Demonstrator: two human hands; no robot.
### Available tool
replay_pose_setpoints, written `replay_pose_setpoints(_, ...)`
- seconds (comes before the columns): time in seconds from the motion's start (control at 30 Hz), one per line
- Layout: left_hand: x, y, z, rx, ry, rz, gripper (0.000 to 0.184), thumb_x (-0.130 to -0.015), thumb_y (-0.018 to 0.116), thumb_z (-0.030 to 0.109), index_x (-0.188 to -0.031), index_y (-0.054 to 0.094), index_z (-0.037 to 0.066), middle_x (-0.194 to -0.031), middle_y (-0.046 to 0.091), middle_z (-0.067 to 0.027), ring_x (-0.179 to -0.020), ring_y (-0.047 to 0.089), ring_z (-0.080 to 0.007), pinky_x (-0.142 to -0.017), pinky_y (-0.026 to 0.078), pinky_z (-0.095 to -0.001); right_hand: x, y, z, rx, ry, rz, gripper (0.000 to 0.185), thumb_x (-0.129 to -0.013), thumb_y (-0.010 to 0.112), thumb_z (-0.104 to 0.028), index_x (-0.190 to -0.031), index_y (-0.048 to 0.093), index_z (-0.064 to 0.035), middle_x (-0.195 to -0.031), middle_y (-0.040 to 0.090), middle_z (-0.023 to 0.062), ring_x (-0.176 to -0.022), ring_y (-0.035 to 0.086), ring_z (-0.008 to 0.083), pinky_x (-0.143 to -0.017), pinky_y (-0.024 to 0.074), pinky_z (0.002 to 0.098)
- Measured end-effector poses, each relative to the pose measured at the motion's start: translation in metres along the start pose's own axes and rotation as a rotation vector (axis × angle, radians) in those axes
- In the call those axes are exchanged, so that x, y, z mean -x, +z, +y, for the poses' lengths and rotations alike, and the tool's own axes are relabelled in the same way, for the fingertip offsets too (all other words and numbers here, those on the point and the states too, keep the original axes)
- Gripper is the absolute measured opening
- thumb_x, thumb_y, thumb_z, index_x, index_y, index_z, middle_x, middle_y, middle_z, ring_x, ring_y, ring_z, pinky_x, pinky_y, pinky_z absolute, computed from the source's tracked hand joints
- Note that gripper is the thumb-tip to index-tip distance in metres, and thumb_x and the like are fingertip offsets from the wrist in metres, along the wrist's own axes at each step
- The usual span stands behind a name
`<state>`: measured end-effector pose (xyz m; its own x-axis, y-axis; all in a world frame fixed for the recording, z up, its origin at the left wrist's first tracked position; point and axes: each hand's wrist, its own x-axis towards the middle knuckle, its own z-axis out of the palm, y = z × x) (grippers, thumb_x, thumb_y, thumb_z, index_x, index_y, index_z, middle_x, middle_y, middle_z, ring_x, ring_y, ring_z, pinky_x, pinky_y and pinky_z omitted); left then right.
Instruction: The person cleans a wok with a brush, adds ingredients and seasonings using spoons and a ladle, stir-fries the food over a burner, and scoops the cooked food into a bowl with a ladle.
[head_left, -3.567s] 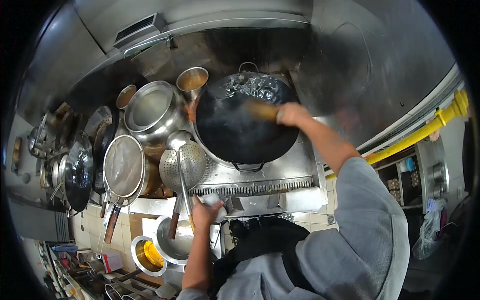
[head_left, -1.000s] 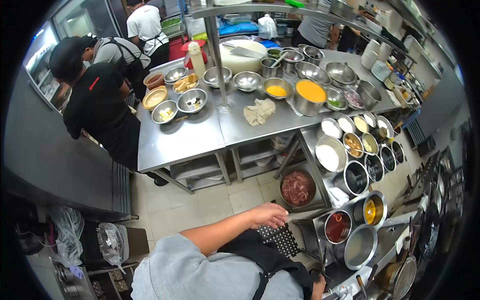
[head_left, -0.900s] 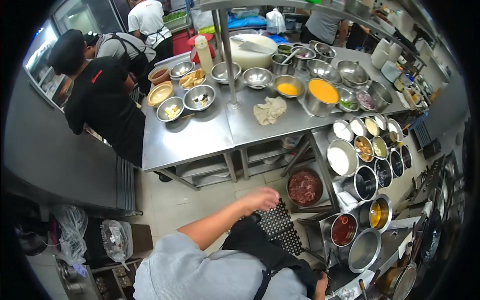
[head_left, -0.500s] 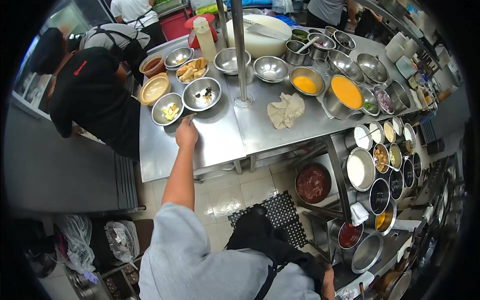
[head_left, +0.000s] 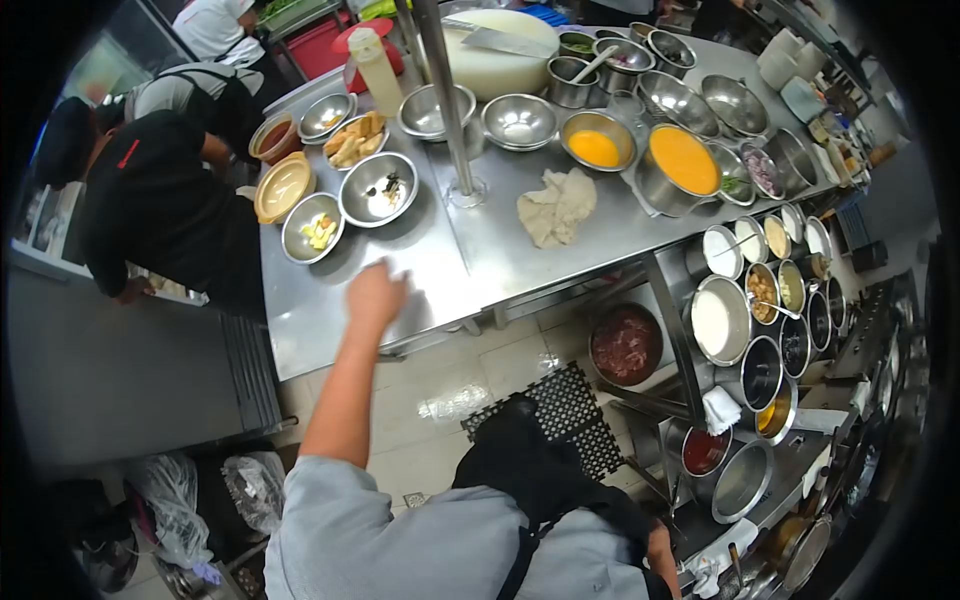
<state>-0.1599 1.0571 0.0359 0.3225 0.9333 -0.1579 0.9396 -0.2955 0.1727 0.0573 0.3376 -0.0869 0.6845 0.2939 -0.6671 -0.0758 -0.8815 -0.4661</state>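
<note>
My left hand (head_left: 376, 296) is over the near left part of the steel table (head_left: 430, 275), blurred by motion, so its finger pose is unclear. Just beyond it stand a steel bowl (head_left: 292, 243) with pale yellow chopped pieces (head_left: 319, 232) and a larger steel bowl (head_left: 352, 205) with small dark and tan bits (head_left: 385, 188). The hand appears apart from both. Low at the right, my right hand (head_left: 660, 548) hangs beside my black apron (head_left: 510, 450), its fingers mostly hidden.
A crumpled cloth (head_left: 556, 208), an orange-filled pot (head_left: 684, 162) and a metal post (head_left: 455, 130) stand along the table. Pans of sauces line the right-hand counter. Under it sits a tub of raw meat (head_left: 626, 345). A co-worker in black (head_left: 150, 200) bends at the left.
My left hand has drawn back from the bowl edge towards me, over the bare table top. The view has shifted slightly. The bowls stay in place.
</note>
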Motion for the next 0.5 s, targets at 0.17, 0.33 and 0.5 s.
replay_pose_setpoints(0.17, -0.057, 0.066, 0.198, 0.364, 0.728, 0.247, 0.054, -0.079, 0.066, 0.036, -0.125, 0.056, 0.009, -0.129, 0.053, -0.0205, -0.122, 0.047, -0.0355, -0.101, 0.039, -0.0428, 0.001, 0.009, -0.106, 0.279, -0.012, -0.146, 0.051, -0.074, 0.070, -0.020, -0.115, 0.057, 0.0073, -0.116, 0.061, 0.0262, -0.110, 0.059, 0.0351, -0.093, 0.0461, 0.0381)
replay_pose_setpoints(0.33, -0.074, 0.069, 0.223, 0.371, 0.618, 0.027, 0.041, -0.082, 0.054, 0.009, -0.123, 0.057, 0.009, -0.126, 0.053, -0.0183, -0.119, 0.048, -0.0352, -0.100, 0.039, -0.0435, -0.013, 0.015, -0.142, 0.035, -0.001, -0.040, 0.052, -0.080, 0.068, -0.012, -0.124, 0.051, 0.0081, -0.120, 0.060, 0.0204, -0.108, 0.059, 0.0283, -0.094, 0.0442, 0.0338)
replay_pose_setpoints(0.5, -0.017, 0.068, 0.057, 0.293, 0.052, 0.542, 0.050, -0.074, 0.064, 0.009, -0.123, 0.056, 0.008, -0.126, 0.053, -0.0184, -0.110, 0.050, -0.0357, -0.095, 0.040, -0.0440, -0.004, 0.007, -0.096, 0.072, 0.085, -0.063, 0.046, -0.076, 0.069, -0.015, -0.118, 0.059, -0.0001, -0.111, 0.064, 0.0166, -0.100, 0.062, 0.0241, -0.083, 0.0493, 0.0331)
